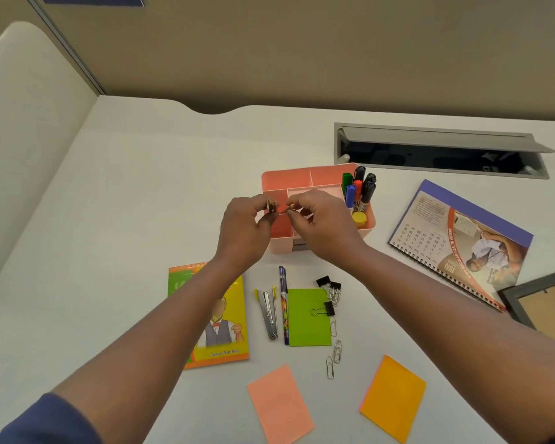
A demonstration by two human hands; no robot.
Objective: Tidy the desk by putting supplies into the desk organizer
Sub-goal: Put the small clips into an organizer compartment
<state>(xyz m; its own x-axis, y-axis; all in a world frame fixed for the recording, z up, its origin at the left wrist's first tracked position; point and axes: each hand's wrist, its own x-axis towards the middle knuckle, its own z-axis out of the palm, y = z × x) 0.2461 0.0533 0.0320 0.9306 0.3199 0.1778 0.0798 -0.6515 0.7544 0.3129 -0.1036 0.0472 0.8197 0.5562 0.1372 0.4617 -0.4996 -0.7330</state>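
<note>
A pink desk organizer (302, 173) stands mid-desk, with several markers (359, 190) upright in its right compartment and a yellow round item (359, 218) in front of them. My left hand (244, 229) and my right hand (324, 225) hover just over its front left compartments. Together they pinch a small red clip (282, 209) with metal loops on my left-hand side; its exact shape is hard to tell. On the desk nearer me lie a metal tool (268, 315), a pen (283, 302), a green sticky pad (308, 318), black binder clips (329, 285) and paper clips (337, 350).
An exercise notebook (225, 331) lies left of the tool. A pink note (279, 403) and an orange pad (393, 397) sit near the front edge. A spiral calendar (455, 241) lies to the right, and an open cable hatch (439, 152) sits behind the organizer.
</note>
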